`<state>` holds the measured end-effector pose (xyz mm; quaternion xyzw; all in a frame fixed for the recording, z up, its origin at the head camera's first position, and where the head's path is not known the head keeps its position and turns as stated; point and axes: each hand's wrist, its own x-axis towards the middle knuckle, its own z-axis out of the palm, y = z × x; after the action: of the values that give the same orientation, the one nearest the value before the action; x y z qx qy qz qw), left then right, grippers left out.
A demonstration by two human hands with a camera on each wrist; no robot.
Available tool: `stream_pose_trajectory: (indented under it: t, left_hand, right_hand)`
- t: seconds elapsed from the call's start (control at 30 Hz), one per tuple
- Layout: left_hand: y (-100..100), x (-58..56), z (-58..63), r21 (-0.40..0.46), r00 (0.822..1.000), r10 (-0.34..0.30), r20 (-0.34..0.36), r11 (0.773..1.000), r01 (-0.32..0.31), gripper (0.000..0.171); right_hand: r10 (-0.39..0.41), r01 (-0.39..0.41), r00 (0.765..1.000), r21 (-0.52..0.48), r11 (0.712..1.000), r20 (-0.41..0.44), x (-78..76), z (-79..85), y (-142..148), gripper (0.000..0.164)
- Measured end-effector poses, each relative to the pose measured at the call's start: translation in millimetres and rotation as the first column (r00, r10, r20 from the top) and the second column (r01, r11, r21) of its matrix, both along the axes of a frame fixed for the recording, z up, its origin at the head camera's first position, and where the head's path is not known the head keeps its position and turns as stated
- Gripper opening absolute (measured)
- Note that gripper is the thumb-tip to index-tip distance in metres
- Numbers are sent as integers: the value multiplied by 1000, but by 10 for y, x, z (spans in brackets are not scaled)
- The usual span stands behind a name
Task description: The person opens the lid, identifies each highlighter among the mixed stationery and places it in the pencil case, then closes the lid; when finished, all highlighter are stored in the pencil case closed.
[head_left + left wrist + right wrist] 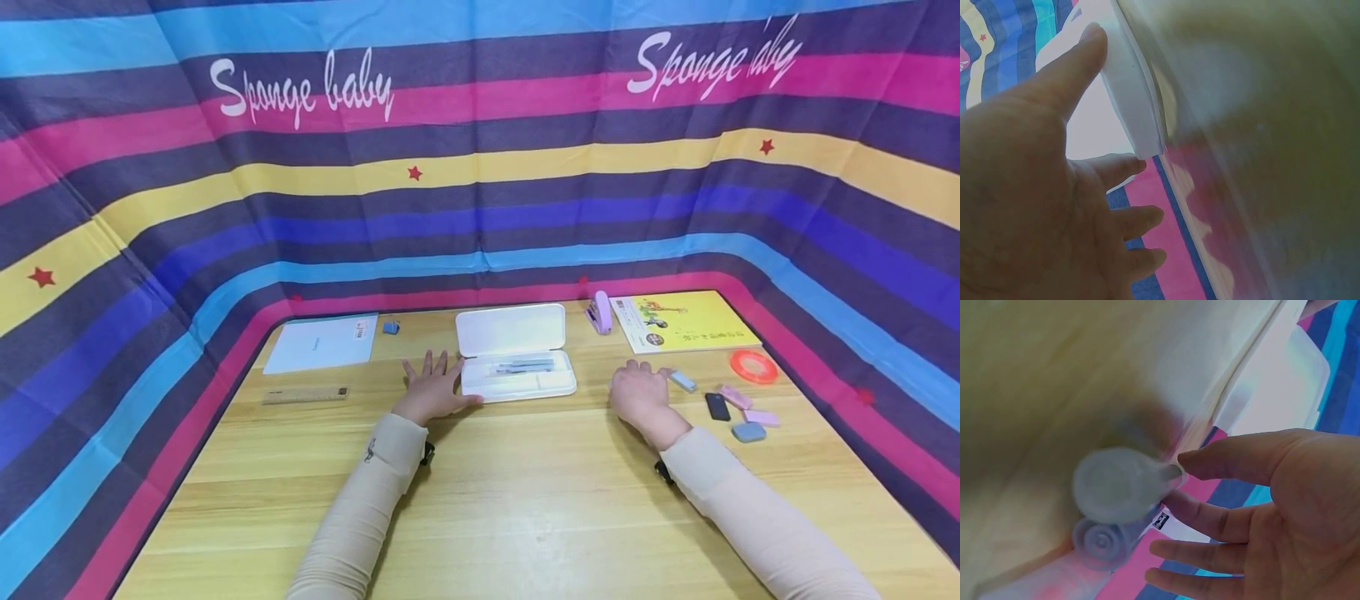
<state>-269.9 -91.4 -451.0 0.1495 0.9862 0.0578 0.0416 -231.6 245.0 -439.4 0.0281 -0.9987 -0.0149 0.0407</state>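
A white pencil case (517,398) lies with its lid raised, several slim grey-blue pens (525,366) inside. At its left end is my left hand (432,390), fingers spread, the thumb along the front corner. In the left wrist view the thumb (1079,59) rests on the case's wall (1132,81). My right hand (641,396) is between the case and the small items at right. Seen from the right wrist, its thumb and index finger pinch the narrow tip of a pale round-bodied piece (1113,485), its kind unclear. A light blue-and-white block (682,381) lies beside this hand.
At right lie a black block (717,407), pink blocks (736,397), a grey-blue block (748,432) and an orange ring (753,367). Behind are a yellow book (686,321) and lilac stapler (600,312). At left: a white booklet (318,343), ruler (303,395) and blue sharpener (391,327).
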Motion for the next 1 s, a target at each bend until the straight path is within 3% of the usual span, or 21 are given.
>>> stream_pose_trajectory:
  t: [0.23, 0.7, 1.0]
  left_hand:
    - [2, 2, 4, -7, 1000, 6, 11, 1000, -6, 90]
    - [-4, 15, -5, 13, 1000, 14, 18, 1000, -14, 92]
    - [6, 54, 8, 10, 1000, 15, 22, 1000, -15, 91]
  right_hand:
    - [0, 0, 999, -2, 1000, 37, -34, -20, 8, 22]
    - [16, -23, 995, -66, 998, -96, 2, 86, -72, 25]
    - [41, -52, 991, -85, 995, -129, -87, 217, -220, 22]
